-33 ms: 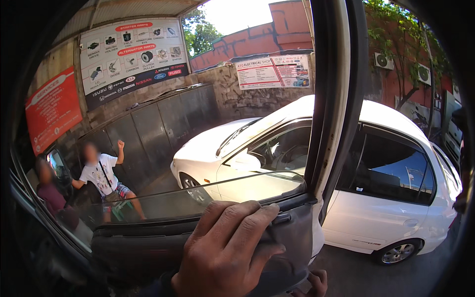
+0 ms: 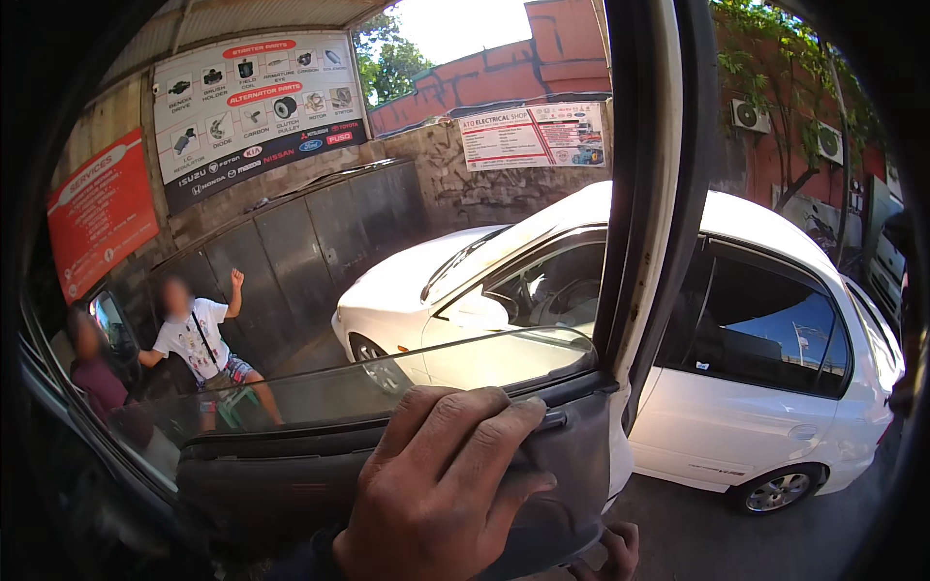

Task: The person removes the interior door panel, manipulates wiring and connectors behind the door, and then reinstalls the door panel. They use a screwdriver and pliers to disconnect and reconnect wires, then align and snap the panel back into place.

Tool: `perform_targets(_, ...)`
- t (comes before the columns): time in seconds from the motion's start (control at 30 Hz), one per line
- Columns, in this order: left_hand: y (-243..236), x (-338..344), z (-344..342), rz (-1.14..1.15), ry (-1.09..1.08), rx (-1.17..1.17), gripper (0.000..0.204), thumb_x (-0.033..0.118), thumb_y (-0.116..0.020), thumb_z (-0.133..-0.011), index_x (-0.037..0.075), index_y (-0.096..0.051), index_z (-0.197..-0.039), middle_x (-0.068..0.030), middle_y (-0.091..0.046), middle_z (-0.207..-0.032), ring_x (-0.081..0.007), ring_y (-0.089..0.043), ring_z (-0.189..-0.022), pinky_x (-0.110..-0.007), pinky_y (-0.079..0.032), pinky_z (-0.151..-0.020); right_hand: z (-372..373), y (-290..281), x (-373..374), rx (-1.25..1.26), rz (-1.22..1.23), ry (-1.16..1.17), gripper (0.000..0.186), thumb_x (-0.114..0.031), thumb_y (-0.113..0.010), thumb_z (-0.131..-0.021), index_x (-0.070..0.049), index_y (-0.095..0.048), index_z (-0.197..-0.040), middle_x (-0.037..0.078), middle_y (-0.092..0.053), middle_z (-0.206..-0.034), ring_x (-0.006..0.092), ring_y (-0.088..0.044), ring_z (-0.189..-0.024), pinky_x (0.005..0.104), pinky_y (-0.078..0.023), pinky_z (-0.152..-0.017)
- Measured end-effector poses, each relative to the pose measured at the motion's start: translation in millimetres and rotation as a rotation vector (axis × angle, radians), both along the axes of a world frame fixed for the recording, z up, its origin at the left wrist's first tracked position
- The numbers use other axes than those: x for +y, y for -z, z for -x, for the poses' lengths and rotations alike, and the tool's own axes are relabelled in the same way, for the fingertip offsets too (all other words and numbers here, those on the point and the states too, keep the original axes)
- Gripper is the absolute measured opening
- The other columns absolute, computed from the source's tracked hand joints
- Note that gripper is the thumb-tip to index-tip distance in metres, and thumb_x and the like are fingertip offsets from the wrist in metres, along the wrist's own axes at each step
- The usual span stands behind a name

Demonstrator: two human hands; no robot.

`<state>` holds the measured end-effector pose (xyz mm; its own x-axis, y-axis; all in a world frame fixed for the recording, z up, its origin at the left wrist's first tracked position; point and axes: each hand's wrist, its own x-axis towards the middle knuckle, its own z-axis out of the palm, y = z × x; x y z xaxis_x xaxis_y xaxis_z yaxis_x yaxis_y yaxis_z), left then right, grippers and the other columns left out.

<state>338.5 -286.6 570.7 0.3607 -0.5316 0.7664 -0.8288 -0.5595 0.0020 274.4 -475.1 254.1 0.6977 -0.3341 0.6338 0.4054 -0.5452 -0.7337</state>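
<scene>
My left hand point(image 2: 431, 484) lies against the dark inner panel point(image 2: 281, 494) of a vehicle door. Its fingers bend at the panel's top edge and the thumb presses on the inner face beside a small black lever-like piece point(image 2: 553, 420). Just beyond the fingertips, a partly lowered window glass point(image 2: 465, 360) stands out of the door's slot. Low at the frame's bottom edge, my right hand point(image 2: 618, 554) shows only curled fingers by the panel's lower right corner; what they hold is hidden.
A black and white door pillar point(image 2: 649, 213) rises right of the glass. Outside stands a white car point(image 2: 765, 407). Two people point(image 2: 208, 339) are at the left, one on a green stool point(image 2: 232, 412). Dark metal panels point(image 2: 320, 223) line the wall under signboards point(image 2: 257, 107).
The window glass's top edge seems slightly higher. The whole view has shifted a little; both hands keep nearly the same places.
</scene>
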Motion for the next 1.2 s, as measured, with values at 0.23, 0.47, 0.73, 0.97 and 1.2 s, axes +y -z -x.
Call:
perform_targets(0.23, 26.5, -12.6, -27.6, -0.004, 0.047, -0.252, 0.051, 0.021, -0.081, -0.082, 0.005, -0.063, -0.127, -0.0081, -0.064, -0.102, -0.0209, -0.059, -0.093, -0.034, -0.052, -0.087, -30.2, 26.7, -1.0, 0.244, -0.067, 0.064, 0.050, -0.021, -0.093, -0.066, -0.004, -0.060, -0.099, 0.011, -0.060, -0.088, 0.0259, -0.063, -0.078, 0.0378, -0.052, -0.069)
perform_targets(0.47, 59.9, 63.4, -1.3, 0.064, -0.251, -0.183, 0.054, 0.027, -0.082, -0.083, 0.005, -0.065, -0.128, -0.0135, -0.063, -0.123, -0.0316, -0.061, -0.110, -0.041, -0.049, -0.099, -44.1, 36.8, -5.0, 0.196, -0.080, 0.093, 0.059, -0.030, -0.091, -0.069, -0.002, -0.058, -0.108, 0.014, -0.060, -0.098, 0.0302, -0.064, -0.084, 0.0395, -0.053, -0.071)
perform_targets(0.73, 144.6, 248.6, 20.4, 0.884, -0.871, 0.005, 0.053, 0.035, -0.049, -0.108, -0.006, -0.048, -0.143, -0.0229, -0.049, -0.147, -0.0316, -0.045, -0.138, -0.040, -0.033, -0.115, -44.2, 50.0, -31.6, 0.134, 0.009, 0.083, 0.100, -0.063, -0.087, -0.065, 0.000, -0.048, -0.133, 0.018, -0.050, -0.131, 0.0327, -0.052, -0.121, 0.0414, -0.048, -0.094)
perform_targets(0.97, 168.4, 263.5, -4.5, 0.973, -0.778, -0.059, 0.064, 0.051, -0.051, -0.103, -0.001, -0.048, -0.141, -0.0240, -0.049, -0.141, -0.0381, -0.043, -0.136, -0.047, -0.029, -0.115, -116.7, 94.1, -78.4, -0.090, -0.430, -0.327, 0.096, -0.066, -0.059, -0.091, 0.000, -0.032, -0.155, 0.022, -0.041, -0.155, 0.0348, -0.047, -0.138, 0.0524, -0.040, -0.112)
perform_targets(1.2, 154.2, 264.3, 24.3, 0.797, -0.761, -0.040, 0.065, 0.046, -0.054, -0.103, -0.002, -0.041, -0.145, -0.0268, -0.040, -0.150, -0.0415, -0.032, -0.145, -0.051, -0.028, -0.116, -95.7, 54.7, -99.2, -0.226, -0.777, -0.245, 0.083, -0.062, -0.061, -0.091, 0.000, -0.043, -0.144, 0.020, -0.049, -0.147, 0.0342, -0.051, -0.132, 0.0519, -0.041, -0.111)
